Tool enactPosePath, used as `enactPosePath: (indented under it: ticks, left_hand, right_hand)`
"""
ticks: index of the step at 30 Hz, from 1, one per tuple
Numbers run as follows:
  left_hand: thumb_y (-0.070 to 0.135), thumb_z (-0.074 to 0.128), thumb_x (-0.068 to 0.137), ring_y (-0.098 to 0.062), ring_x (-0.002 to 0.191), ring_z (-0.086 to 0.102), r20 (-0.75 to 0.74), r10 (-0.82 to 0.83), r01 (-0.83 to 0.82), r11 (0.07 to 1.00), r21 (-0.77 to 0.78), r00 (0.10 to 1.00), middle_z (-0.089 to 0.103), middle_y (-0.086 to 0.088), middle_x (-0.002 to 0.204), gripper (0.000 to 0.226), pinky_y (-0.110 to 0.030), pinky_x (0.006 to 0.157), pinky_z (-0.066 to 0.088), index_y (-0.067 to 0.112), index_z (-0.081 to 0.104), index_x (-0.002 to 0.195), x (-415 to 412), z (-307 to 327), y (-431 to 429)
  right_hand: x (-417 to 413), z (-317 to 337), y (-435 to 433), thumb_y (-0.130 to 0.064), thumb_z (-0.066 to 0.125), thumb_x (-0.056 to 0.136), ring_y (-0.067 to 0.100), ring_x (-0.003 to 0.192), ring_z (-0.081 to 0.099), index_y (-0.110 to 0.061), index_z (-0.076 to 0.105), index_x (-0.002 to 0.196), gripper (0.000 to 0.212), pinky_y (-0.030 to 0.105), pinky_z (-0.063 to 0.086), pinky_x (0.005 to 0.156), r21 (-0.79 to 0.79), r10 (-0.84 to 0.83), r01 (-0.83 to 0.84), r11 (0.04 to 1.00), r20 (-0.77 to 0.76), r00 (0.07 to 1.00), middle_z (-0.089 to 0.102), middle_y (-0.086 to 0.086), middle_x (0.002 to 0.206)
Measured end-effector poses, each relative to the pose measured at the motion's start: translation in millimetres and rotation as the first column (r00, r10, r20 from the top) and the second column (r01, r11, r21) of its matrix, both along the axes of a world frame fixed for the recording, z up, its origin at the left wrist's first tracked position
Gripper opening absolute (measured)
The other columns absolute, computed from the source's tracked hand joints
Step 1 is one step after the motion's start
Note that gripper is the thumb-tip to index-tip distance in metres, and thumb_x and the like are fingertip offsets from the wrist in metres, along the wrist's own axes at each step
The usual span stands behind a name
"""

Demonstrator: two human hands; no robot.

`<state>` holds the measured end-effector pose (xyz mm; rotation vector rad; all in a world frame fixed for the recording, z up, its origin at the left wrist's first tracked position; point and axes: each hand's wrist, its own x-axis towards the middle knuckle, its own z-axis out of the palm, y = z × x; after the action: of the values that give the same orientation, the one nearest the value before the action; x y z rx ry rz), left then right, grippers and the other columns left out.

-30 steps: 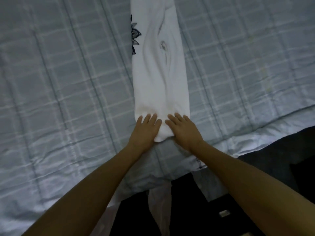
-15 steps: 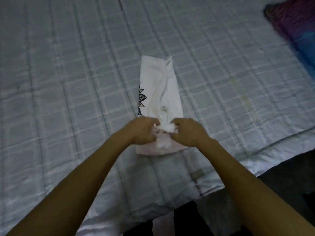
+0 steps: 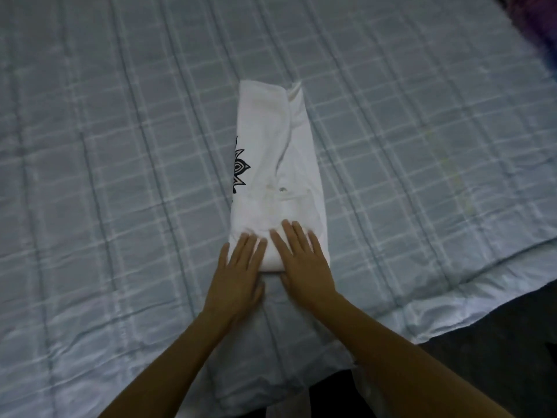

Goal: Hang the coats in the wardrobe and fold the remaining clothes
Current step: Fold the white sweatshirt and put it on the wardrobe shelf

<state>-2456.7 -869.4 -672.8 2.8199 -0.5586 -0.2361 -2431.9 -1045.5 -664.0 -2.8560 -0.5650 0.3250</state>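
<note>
Head view: a pale blue checked bedspread (image 3: 120, 176) fills everything left of the folded white garment (image 3: 280, 140). At the garment's near left corner lies the left hand (image 3: 238, 279), flat and fully open, with its fingers straight and close together. The fingertips rest on the white cloth while the palm sits on the bedspread just short of it. It grips nothing and only presses.

The garment lies on the bedspread as a long narrow strip running away from the person. It is folded lengthwise, with one flap overlapping along its middle and a small point of cloth sticking out at its far right corner. Its near end forms a thicker, rounded edge under the two hands. About halfway along its left edge a black petal-shaped print (image 3: 240, 168) shows, cut off by the fold.

At the garment's near right corner lies the right hand (image 3: 304, 263), also flat and open, with straight, slightly fanned fingers. It reaches further onto the cloth than the left hand, holding nothing and pressing down. A narrow gap separates the two hands.

Right of the garment the bedspread runs to its hem, and past that lies a dark area (image 3: 497, 351). Far to the garment's upper right, in the frame corner, is a blurred purple-blue thing (image 3: 539, 34); I cannot tell what it is.
</note>
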Motion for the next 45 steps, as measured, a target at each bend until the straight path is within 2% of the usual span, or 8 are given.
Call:
enactPosePath:
  ticks: [9,14,19,22,25,34,40,45]
  left_hand:
    - [0.011,0.081,0.064,-0.033,0.109,0.061,0.112,0.077,-0.076,0.997,-0.010,0.991,0.062,-0.019,0.119,0.060,-0.048,0.088,0.049,0.007,0.060,0.121,30,3,-13]
    - [0.042,0.062,0.079,-0.021,0.103,0.060,-0.385,0.002,0.000,1.000,0.005,0.923,0.064,0.001,0.116,0.044,-0.033,0.086,0.048,0.027,0.059,0.120,48,70,-14]
    - [0.033,0.076,0.070,-0.017,0.101,0.059,-0.687,-0.134,0.164,0.986,-0.023,0.714,0.063,0.003,0.116,0.049,-0.026,0.087,0.046,0.027,0.061,0.117,104,143,-10]
    - [0.041,0.072,0.071,-0.023,0.108,0.057,-0.430,0.024,-0.035,0.999,-0.020,0.902,0.062,-0.002,0.121,0.053,-0.028,0.087,0.045,0.023,0.059,0.118,150,154,0]
    - [0.029,0.066,0.080,-0.027,0.112,0.053,-0.004,0.300,-0.293,0.927,-0.234,0.954,0.056,-0.007,0.126,0.048,-0.038,0.095,0.041,0.018,0.054,0.125,172,143,6]
    - [0.047,0.073,0.060,-0.041,0.130,0.037,-0.108,0.038,-0.029,0.996,0.088,0.993,0.040,-0.022,0.140,0.097,-0.056,0.106,0.031,0.010,0.034,0.140,123,43,-16]
    - [0.048,0.075,0.068,-0.039,0.140,0.022,0.101,-0.106,0.088,0.983,0.163,0.989,0.027,-0.025,0.149,0.100,-0.059,0.112,0.016,0.004,0.026,0.144,157,26,-24]
    - [0.070,0.069,0.058,-0.035,0.143,0.007,0.013,-0.127,0.122,0.974,0.193,0.992,0.012,-0.024,0.154,0.124,-0.062,0.111,0.010,0.007,0.014,0.149,189,8,-29]
  right_hand:
    - [15,5,6,-0.006,0.084,0.049,0.037,0.120,0.054,-0.008,0.062,0.120,0.074,0.047,0.051,0.086,-0.027,-0.028,0.027,0.999,-0.027,0.999,0.055,0.021,0.131]
    - [25,76,-6,-0.032,0.063,0.085,0.024,0.122,0.050,-0.019,0.043,0.137,0.057,0.031,0.037,0.097,-0.041,0.048,-0.072,0.997,-0.434,0.900,0.049,0.006,0.139]
    - [67,149,-4,-0.040,0.065,0.078,0.023,0.105,0.059,-0.026,0.056,0.120,0.045,0.028,0.043,0.078,-0.095,0.080,-0.152,0.984,-0.527,0.846,0.062,0.002,0.119]
    - [110,162,-1,-0.033,0.057,0.083,0.026,0.105,0.059,-0.027,0.054,0.124,0.042,0.031,0.043,0.082,-0.098,-0.064,0.051,0.994,-0.134,0.989,0.062,0.004,0.118]
    - [143,145,-2,-0.017,0.057,0.085,0.031,0.118,0.050,-0.017,0.050,0.134,0.049,0.041,0.038,0.097,0.247,-0.316,0.271,0.930,0.166,0.934,0.055,0.012,0.131]
    - [104,37,-11,-0.033,0.067,0.075,0.030,0.146,-0.007,-0.020,0.008,0.152,0.098,0.050,0.006,0.118,0.084,-0.034,0.052,0.995,-0.206,0.978,-0.003,0.014,0.159]
    - [127,14,-6,-0.056,0.072,0.066,0.034,0.145,0.006,-0.007,0.015,0.148,0.112,0.062,0.014,0.112,-0.020,0.013,-0.014,1.000,-0.020,1.000,0.015,0.020,0.156]
    - [161,9,-6,-0.068,0.063,0.069,0.030,0.143,-0.021,-0.005,-0.022,0.142,0.129,0.055,-0.006,0.115,-0.099,0.005,-0.019,0.995,-0.142,0.990,-0.020,0.017,0.155]
